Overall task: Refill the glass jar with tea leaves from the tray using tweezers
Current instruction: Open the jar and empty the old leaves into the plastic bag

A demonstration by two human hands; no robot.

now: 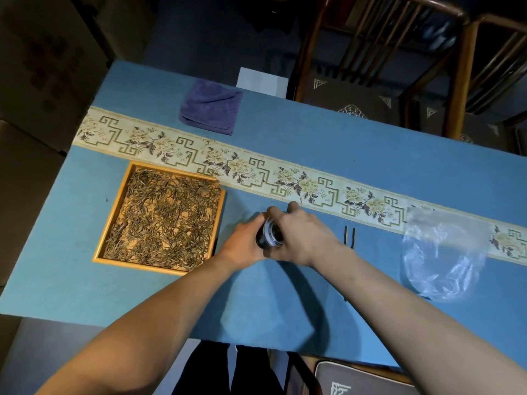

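One wooden tray [98,246] of tea leaves [162,218], one glass jar [269,235], one pair of tweezers [350,236], one purple cloth [209,106], one clear plastic bag [445,255], two hands, two chairs at upper right.

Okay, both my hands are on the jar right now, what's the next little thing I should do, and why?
Probably keep the left hand steadying the jar and use the right hand to finish opening its top. The tweezers lie untouched just to the right, and the tray is full of tea leaves, so picking hasn't begun.
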